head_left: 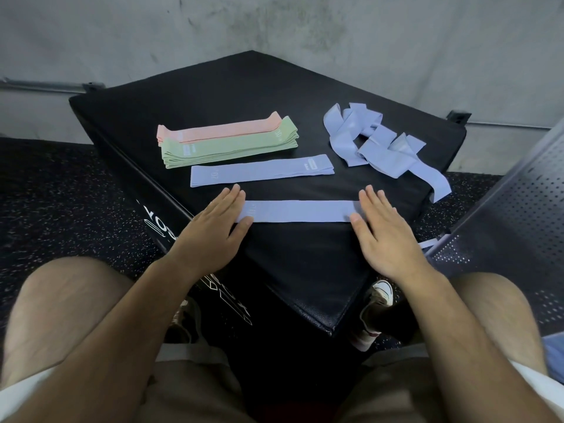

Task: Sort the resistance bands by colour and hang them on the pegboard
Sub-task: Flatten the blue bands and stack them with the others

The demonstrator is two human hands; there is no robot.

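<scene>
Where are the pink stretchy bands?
In the head view, the pink bands lie flat on the black box, toward its far left side. They sit just behind the green bands, touching them.

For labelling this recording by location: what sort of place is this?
Most likely a gym or fitness room. The signs are a black padded jump box, speckled rubber flooring and fabric resistance bands laid out on the box, before a bare concrete wall.
</scene>
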